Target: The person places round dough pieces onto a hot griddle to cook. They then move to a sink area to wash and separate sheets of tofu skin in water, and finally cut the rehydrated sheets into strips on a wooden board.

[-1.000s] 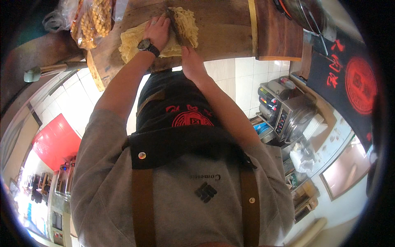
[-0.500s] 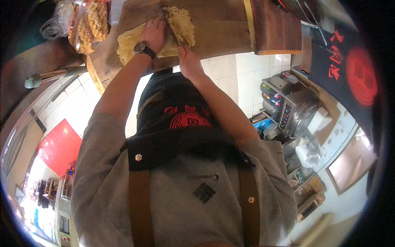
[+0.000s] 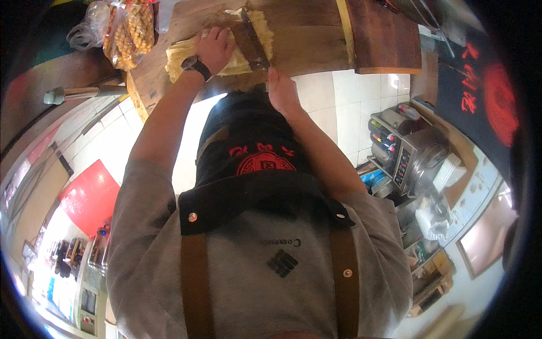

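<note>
On a wooden board [image 3: 316,42] lies a stack of thin yellow sheets [image 3: 179,53], frayed at the edges. My left hand [image 3: 214,48], with a ring and a wristwatch, rests flat on this stack, fingers stretched toward the far side. My right hand [image 3: 283,93] is closed round the handle of a broad-bladed cleaver [image 3: 251,42], mostly hidden in the fist. The cleaver's wide face shows, its blade slanting away to the far left between the sheets and some yellow cut pieces [image 3: 262,25]. The blade partly covers those pieces.
At the far left sit a clear bag of small golden-brown pieces [image 3: 131,37] and a crumpled clear bag [image 3: 89,28]. A grey-tipped rod [image 3: 73,95] juts out beside the board. Bottles and a metal appliance [image 3: 415,158] stand on the right, a red panel [image 3: 90,198] at left.
The cleaver has turned from nearly edge-on to showing its broad face, over the cut pieces, and my right hand has shifted right. My left hand stays on the sheets; the whole view shifts slightly.
</note>
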`<state>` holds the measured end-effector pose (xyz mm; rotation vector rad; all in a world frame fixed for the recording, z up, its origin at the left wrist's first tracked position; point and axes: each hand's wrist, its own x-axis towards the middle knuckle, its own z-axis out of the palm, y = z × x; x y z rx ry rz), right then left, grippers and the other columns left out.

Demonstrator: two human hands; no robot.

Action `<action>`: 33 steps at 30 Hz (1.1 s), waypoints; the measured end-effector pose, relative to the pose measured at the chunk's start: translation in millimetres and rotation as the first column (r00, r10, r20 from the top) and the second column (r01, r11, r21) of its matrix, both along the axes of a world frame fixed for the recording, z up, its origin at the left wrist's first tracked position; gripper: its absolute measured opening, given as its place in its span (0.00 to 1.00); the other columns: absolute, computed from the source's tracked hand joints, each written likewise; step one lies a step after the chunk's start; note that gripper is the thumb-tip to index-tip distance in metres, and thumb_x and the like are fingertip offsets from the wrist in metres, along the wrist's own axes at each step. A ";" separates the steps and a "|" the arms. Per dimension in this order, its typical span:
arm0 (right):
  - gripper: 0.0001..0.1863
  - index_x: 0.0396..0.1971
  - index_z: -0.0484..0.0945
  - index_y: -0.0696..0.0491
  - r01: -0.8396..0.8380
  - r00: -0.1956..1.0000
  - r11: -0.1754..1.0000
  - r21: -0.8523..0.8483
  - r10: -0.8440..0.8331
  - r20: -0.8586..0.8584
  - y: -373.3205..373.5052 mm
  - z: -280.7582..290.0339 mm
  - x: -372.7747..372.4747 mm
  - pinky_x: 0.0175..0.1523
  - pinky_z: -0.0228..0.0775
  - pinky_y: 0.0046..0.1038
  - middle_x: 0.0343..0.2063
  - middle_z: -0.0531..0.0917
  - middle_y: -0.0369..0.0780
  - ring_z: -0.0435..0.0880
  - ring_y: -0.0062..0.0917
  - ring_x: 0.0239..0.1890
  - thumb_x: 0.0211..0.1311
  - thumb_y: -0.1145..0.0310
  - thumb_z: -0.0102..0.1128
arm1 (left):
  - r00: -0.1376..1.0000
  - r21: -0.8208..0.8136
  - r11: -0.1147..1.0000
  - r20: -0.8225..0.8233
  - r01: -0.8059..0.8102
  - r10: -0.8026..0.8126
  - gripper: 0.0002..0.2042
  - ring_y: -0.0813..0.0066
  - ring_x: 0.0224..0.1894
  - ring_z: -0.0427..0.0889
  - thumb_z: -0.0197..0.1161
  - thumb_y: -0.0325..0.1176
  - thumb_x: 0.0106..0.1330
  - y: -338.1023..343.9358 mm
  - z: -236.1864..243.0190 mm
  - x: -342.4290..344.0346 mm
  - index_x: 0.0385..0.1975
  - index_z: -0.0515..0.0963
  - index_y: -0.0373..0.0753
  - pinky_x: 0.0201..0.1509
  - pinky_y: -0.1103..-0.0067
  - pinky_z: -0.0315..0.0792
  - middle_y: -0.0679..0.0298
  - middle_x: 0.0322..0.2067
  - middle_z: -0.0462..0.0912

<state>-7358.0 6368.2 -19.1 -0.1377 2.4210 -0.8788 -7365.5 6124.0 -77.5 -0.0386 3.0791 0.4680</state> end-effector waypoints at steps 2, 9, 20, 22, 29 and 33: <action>0.27 0.43 0.77 0.61 -0.020 1.000 1.000 -0.017 0.020 0.006 2.7 18.0 1.2 0.50 0.69 0.53 0.38 0.81 0.60 0.77 0.60 0.45 0.74 0.50 0.37 | 0.998 0.049 0.999 -0.060 0.000 0.003 0.22 0.48 0.56 0.72 0.50 0.44 0.73 3.9 1.9 8.6 0.61 0.67 0.40 0.58 0.57 0.68 0.51 0.54 0.72; 0.24 0.46 0.75 0.61 -0.028 0.999 0.993 -0.116 0.025 -0.033 -0.2 -3.9 25.9 0.50 0.69 0.51 0.39 0.81 0.59 0.77 0.59 0.45 0.75 0.54 0.38 | 0.977 0.256 0.951 -0.075 -0.173 0.198 0.13 0.42 0.45 0.78 0.49 0.39 0.71 -2.8 -23.1 -1.3 0.49 0.71 0.41 0.48 0.53 0.72 0.48 0.51 0.74; 0.20 0.51 0.72 0.58 0.043 0.996 0.999 0.025 -0.045 0.072 -43.8 60.6 50.5 0.48 0.71 0.50 0.38 0.81 0.59 0.78 0.59 0.45 0.75 0.56 0.41 | 0.994 -0.047 0.999 -0.106 0.004 -0.009 0.15 0.58 0.57 0.72 0.52 0.32 0.65 6.9 -10.7 5.7 0.51 0.72 0.40 0.60 0.62 0.67 0.57 0.49 0.73; 0.20 0.51 0.72 0.58 0.044 0.998 0.999 -0.009 -0.044 0.035 -51.5 56.8 52.9 0.48 0.71 0.50 0.38 0.81 0.59 0.78 0.59 0.45 0.75 0.57 0.41 | 0.996 -0.057 0.998 -0.088 -0.005 0.000 0.15 0.59 0.57 0.72 0.52 0.32 0.64 5.1 -16.4 4.2 0.51 0.72 0.40 0.60 0.62 0.66 0.58 0.49 0.73; 0.21 0.46 0.73 0.58 0.041 0.999 0.998 0.051 -0.043 0.029 -54.8 37.8 51.9 0.46 0.71 0.54 0.35 0.81 0.60 0.79 0.60 0.41 0.74 0.54 0.40 | 0.988 -0.029 0.999 -0.152 -0.017 0.013 0.15 0.60 0.54 0.73 0.53 0.32 0.61 5.8 -13.9 5.4 0.48 0.74 0.39 0.58 0.63 0.67 0.59 0.45 0.76; 0.23 0.46 0.73 0.59 0.033 0.997 0.996 0.080 -0.038 0.068 -59.7 20.1 41.1 0.47 0.70 0.53 0.35 0.81 0.61 0.79 0.60 0.42 0.74 0.53 0.40 | 0.980 -0.011 1.000 -0.198 -0.027 0.024 0.14 0.60 0.54 0.74 0.52 0.32 0.61 5.3 -20.9 3.8 0.46 0.75 0.38 0.57 0.63 0.67 0.58 0.44 0.76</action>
